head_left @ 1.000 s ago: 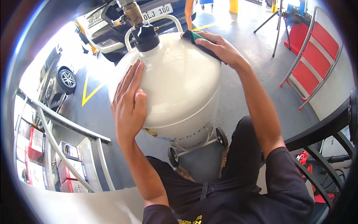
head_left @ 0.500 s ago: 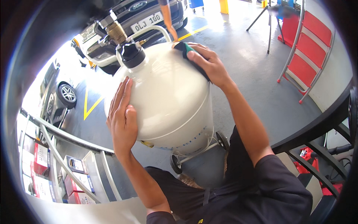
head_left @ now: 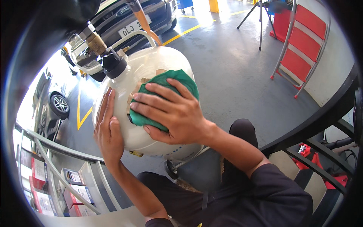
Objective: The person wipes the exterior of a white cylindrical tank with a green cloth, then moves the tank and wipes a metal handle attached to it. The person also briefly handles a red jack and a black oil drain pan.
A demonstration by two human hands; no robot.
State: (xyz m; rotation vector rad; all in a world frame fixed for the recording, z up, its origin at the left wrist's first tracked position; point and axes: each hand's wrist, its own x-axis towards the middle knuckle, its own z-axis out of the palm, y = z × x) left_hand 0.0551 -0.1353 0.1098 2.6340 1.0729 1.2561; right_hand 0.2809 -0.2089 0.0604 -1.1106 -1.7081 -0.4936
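Observation:
A white, dome-topped tank [head_left: 170,58] stands in front of me, between my knees. My right hand [head_left: 172,111] spreads its fingers over a green cloth [head_left: 183,77] and presses it against the top of the dome. Ragged brownish edges show along the cloth's left side. Flat against the tank's left side lies my left hand [head_left: 107,132], fingers stretched out and holding nothing. Just beyond it, a black valve collar [head_left: 114,67] with a brass fitting [head_left: 95,43] rises from the tank. A pale curved handle [head_left: 130,36] arches at the tank's far side.
Below the tank is a small black wheel [head_left: 171,170]. Cars stand ahead and left, one showing its wheel [head_left: 59,104]. A red folding step ladder [head_left: 302,41] leans at the right wall near a tripod [head_left: 260,22]. Boxes [head_left: 77,193] sit on a rack at lower left.
My right hand has brought the green cloth from the dome's far right edge toward me and left, onto its middle. My left hand stays on the tank's left side. The view has shifted slightly.

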